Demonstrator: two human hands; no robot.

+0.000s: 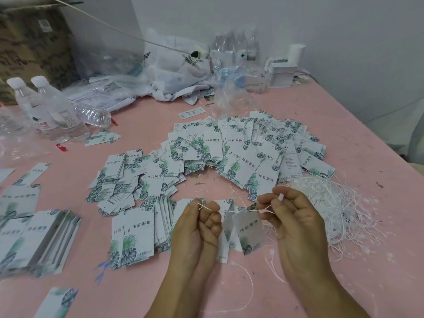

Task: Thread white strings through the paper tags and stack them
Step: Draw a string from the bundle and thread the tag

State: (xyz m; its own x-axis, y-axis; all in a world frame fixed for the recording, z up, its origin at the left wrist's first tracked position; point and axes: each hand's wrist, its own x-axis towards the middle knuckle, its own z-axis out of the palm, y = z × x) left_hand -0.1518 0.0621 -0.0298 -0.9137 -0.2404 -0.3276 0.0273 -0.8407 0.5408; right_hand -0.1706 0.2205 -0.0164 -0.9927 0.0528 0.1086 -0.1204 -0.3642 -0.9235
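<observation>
Bare pink table (206, 283) near front edge; loose tags (229, 152) ahead; string heap (332, 210) right; bottles (52, 111) far left.

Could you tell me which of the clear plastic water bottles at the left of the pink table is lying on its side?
The capless clear plastic bottle lies on its side, behind the two upright white-capped bottles.

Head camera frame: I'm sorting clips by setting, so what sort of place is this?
Probably a small packing or garment-tag assembly workroom: a pink table strewn with printed paper tags, a heap of white strings, and a cardboard box against the wall.
</observation>
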